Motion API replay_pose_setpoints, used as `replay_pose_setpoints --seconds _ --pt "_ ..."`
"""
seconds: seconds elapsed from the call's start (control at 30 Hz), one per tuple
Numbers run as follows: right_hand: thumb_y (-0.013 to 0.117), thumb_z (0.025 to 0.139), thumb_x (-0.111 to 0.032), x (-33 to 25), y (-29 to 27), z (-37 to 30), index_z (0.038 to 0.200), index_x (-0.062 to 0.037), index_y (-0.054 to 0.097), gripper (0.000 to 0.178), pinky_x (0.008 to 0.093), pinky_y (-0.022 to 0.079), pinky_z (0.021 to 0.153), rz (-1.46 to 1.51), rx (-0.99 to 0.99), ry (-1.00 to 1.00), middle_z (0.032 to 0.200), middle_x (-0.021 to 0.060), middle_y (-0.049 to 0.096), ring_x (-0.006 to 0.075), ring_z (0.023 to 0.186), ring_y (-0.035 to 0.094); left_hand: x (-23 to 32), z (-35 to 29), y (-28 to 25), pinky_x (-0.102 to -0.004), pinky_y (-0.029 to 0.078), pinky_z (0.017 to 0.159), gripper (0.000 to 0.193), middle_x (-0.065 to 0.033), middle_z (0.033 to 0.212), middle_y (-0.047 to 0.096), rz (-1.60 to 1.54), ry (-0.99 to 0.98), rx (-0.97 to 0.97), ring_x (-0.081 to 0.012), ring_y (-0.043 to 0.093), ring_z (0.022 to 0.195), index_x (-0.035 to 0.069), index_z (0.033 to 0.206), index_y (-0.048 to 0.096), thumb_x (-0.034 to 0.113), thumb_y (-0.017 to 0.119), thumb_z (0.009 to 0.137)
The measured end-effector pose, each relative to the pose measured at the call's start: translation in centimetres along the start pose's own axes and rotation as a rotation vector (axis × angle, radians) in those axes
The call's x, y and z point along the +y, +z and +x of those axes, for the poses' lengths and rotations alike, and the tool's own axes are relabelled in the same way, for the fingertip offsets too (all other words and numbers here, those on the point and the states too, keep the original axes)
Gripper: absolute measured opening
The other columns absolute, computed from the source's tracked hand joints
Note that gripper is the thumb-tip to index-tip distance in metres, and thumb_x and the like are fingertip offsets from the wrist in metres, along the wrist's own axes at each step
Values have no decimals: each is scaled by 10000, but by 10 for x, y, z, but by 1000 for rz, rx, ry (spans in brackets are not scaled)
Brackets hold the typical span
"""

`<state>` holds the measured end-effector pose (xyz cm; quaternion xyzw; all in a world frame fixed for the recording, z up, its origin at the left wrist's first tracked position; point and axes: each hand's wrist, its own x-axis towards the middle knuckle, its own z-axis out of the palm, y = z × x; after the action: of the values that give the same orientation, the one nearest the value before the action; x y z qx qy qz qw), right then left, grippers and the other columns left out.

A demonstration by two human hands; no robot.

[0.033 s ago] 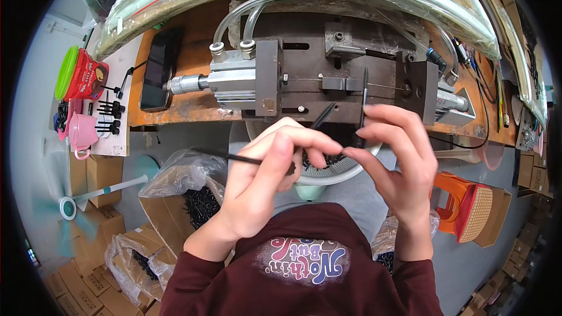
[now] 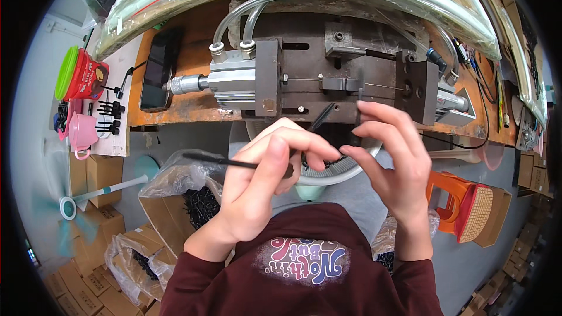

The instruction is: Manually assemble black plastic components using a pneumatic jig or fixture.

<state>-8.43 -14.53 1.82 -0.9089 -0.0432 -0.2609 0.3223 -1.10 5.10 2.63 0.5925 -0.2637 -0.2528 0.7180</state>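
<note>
One rod [image 2: 219, 160] is clamped in the left hand [image 2: 257, 169]; the right hand [image 2: 395, 152] pinches a blurred second rod [image 2: 357, 122] near the fixture [image 2: 304, 93]. Apparent step: handling rods; next move calls for steady fingertips.

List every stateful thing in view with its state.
Left hand: closed on black wand
Right hand: holding black rod, rod blurred
Smartphone: flat, screen dark
Fan: blades blurred, apparently spinning
Clear hoses: attached to metal cylinder block
Lined carton: open, holding black pieces
Basin: holding dark pieces, partly hidden
</note>
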Motion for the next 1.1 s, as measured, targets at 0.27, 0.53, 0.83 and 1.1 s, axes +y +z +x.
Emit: replay_pose_setpoints --seconds 0.27,0.53,0.83,1.1 --pt "786 714 -75 -10 13 12 901 -28 637 244 325 545 661 -337 -148 -24 1192 107 671 247 771 692 3 3 4 -198 274 461 572 -105 815 489 -155 136 124 -40 297 485 -1 915 533 430 196 1081" --pt "752 717 -40 -9 6 16 930 -15 640 241 316 541 597 -143 -158 -25 1073 148 682 208 727 675 14 14 2 -207 265 463 457 -60 857 447 -541 200 51 -73 322 566 36 905 481 402 275 1084" --pt "759 723 -2 -28 -6 -9 954 5 721 234 308 568 634 479 -230 -187 913 115 681 227 768 685 11 22 19 -226 301 499 413 -40 869 429 -902 -33 -27 -92 351 611 63 927 464 402 287 1082" --pt "797 686 4 -11 -13 -7 930 2 691 267 337 556 756 144 -65 -8 1108 148 649 256 941 672 2 14 1 -286 411 707 311 -95 1090 492 -339 298 105 -129 474 814 48 1167 457 319 334 1076"
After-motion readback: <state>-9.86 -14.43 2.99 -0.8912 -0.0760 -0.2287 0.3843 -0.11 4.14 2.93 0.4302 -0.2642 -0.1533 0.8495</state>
